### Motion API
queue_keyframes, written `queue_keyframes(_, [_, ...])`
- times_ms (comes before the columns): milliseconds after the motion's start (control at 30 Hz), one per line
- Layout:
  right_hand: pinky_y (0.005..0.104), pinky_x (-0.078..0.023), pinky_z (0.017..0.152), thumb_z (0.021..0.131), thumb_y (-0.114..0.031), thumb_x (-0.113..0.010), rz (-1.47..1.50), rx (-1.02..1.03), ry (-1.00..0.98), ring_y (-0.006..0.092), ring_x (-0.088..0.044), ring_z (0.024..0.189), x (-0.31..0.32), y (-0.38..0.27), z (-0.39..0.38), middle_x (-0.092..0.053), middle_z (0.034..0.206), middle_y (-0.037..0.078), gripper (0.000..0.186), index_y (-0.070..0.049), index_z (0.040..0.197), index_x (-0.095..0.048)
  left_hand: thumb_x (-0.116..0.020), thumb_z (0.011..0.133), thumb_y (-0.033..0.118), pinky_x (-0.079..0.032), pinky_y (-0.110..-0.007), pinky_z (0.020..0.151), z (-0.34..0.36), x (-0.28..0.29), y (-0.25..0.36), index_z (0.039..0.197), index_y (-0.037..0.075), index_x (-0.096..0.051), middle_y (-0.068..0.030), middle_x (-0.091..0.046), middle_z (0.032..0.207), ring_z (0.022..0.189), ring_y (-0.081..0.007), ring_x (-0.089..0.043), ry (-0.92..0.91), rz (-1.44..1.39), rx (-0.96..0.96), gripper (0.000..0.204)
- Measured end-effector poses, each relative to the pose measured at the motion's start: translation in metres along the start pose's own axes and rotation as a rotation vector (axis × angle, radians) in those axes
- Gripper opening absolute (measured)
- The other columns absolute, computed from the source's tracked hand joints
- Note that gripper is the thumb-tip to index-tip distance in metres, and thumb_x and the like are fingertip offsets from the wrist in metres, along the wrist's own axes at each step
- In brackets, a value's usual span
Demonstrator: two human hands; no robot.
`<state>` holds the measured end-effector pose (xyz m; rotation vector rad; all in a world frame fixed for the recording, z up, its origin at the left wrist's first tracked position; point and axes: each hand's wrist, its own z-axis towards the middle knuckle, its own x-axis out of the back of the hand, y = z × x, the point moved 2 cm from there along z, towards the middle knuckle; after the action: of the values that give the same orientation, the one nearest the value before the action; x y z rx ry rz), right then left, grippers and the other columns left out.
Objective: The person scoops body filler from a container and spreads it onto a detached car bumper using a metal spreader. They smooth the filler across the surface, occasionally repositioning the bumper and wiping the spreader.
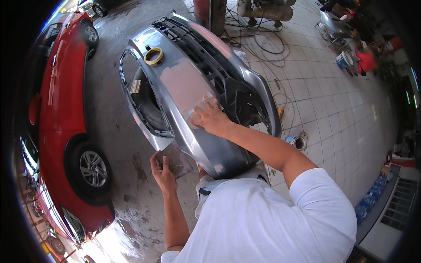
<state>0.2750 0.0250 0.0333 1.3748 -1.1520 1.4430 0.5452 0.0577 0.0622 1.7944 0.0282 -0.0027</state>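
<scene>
A grey car bumper lies lengthwise in front of me, with a broad pink filler patch on its upper face. My right hand presses down at the near end of that patch. Under its spread fingers is a flat pale pad, mostly covered, perhaps sandpaper. Low beside the bumper's left edge, my left hand grips a thin square greyish-brown sheet between thumb and fingers. A roll of yellow masking tape rests on the bumper farther off. A small light ribbed piece sits at the left opening.
A red car stands along the left. Right of the bumper, an open paint can sits on the tiled floor, with hoses by a compressor. Another person in red is at the far right near a bucket.
</scene>
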Motion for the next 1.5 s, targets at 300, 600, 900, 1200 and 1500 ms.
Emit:
queue_keyframes(300, [0.0768, -0.030, 0.108, 0.097, -0.017, -0.057, 0.002, -0.021, 0.007, 0.0541, -0.031, 0.143, -0.016, -0.019, -0.047, -0.047, 0.149, 0.012, 0.049, -0.034, 0.142, -0.056, -0.063, 0.104, 0.012, -0.049, -0.023, 0.072, 0.000, 0.000, -0.006, 0.128, 0.005, -0.058, -0.0031, -0.065, 0.099, 0.085, -0.0091, -0.058, 0.003, -0.053, 0.019, 0.025])
queue_keyframes(600, [0.0700, -0.034, 0.111, 0.093, -0.008, -0.061, 0.434, 0.097, 0.010, 0.0469, -0.040, 0.141, 0.061, -0.055, -0.092, -0.048, 0.139, 0.014, 0.057, -0.032, 0.144, -0.055, -0.060, 0.105, 0.012, -0.054, -0.028, 0.082, -0.003, -0.013, -0.013, 0.130, 0.007, -0.054, -0.0095, -0.063, 0.113, 0.097, -0.0149, -0.063, 0.068, -0.330, 0.114, 0.027])
queue_keyframes(900, [0.0584, -0.038, 0.116, 0.079, 0.002, -0.076, 0.598, 0.144, 0.341, 0.0357, -0.044, 0.139, 0.072, -0.021, -0.086, -0.048, 0.137, 0.012, 0.063, -0.030, 0.130, -0.058, -0.060, 0.105, 0.013, -0.057, -0.032, 0.084, -0.002, -0.086, 0.038, 0.131, 0.010, -0.052, -0.0071, -0.067, 0.111, 0.098, -0.0157, -0.066, -0.077, -0.612, 0.157, 0.027])
queue_keyframes(1200, [0.0533, -0.038, 0.111, 0.077, 0.001, -0.074, 0.299, 0.176, 0.295, 0.0244, -0.055, 0.130, 0.110, -0.002, -0.064, -0.061, 0.129, 0.000, 0.054, -0.028, 0.123, -0.070, -0.060, 0.103, 0.003, -0.045, -0.020, 0.070, 0.019, -0.105, 0.069, 0.130, 0.006, -0.056, -0.0018, -0.067, 0.095, 0.078, -0.0050, -0.059, -0.015, 0.318, -0.677, 0.028])
queue_keyframes(1500, [0.0466, -0.037, 0.113, 0.085, 0.001, -0.061, 0.168, -0.049, 0.394, 0.0279, -0.052, 0.134, 0.028, 0.123, 0.046, -0.061, 0.135, 0.003, 0.046, -0.015, 0.127, -0.069, -0.061, 0.105, 0.008, -0.044, -0.018, 0.069, 0.058, -0.048, 0.094, 0.130, 0.003, -0.056, -0.0007, -0.062, 0.094, 0.080, -0.0037, -0.055, 0.198, -0.026, -0.443, 0.026])
